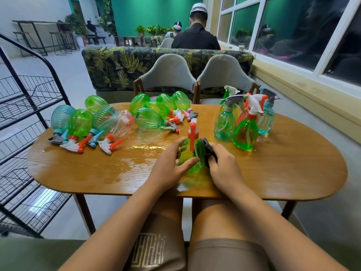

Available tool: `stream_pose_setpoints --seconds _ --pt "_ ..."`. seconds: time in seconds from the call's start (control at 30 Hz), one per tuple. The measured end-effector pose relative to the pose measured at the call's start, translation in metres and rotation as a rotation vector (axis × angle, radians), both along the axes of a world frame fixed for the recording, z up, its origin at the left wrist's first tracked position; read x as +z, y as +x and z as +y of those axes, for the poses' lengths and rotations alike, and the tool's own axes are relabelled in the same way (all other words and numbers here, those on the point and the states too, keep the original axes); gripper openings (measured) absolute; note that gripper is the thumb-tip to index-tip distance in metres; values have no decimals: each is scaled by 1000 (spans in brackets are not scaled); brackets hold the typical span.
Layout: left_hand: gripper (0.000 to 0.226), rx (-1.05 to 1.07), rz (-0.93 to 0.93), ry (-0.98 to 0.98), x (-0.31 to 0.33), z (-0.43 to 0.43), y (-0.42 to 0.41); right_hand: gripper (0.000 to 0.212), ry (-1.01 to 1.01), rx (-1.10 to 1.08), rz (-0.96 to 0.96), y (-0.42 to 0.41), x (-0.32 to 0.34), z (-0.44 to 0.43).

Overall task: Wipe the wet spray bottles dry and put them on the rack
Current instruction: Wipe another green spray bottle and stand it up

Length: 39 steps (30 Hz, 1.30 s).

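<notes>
One green bottle stands at the near middle of the table, left hand wrapped round its belly, right hand clutching a dark cloth against its side. It looks light, thin-walled and wet (slippery, I'd judge), so hold the body or neck, not the trigger. A wire rack stands at left.

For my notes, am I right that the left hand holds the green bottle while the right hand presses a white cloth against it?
Not quite: the head view shows the cloth is dark, not white; the left hand, green bottle and right hand are as you say.
</notes>
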<state>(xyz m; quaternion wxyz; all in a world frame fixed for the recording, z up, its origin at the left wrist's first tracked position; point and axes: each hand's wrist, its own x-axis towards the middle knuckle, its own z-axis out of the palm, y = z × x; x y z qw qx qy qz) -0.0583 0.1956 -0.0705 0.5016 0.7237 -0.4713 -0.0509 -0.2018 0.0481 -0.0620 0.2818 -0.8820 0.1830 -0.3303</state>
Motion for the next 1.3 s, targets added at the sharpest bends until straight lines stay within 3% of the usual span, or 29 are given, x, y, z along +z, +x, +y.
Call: stream_pose_setpoints --seconds 0.07,0.23,0.4,0.5,0.7,0.83,1.07,1.3 --pt "81 -12 6 5 0 0 0 22 -5 2 143 1 -9 -6" --pt "79 -12 -7 14 1 0 -2 47 -151 -26 357 -3 -13 -20" --pt "78 -17 22 -4 3 1 -3 31 -50 56 211 -7 -14 -18" --pt "75 4 61 -33 3 1 -1 36 -12 41 102 -13 -15 -20" --pt "63 42 335 -176 13 0 7 34 194 3 -51 -20 -11 -22" --pt "65 37 418 -225 26 -8 3 28 302 120 -110 -23 -7 -20" --pt "28 -13 434 -224 31 -17 -12 21 474 144 -266 -24 -8 -25" --pt "20 -99 489 -275 39 -32 -29 30 458 80 -177 -21 -12 -31"
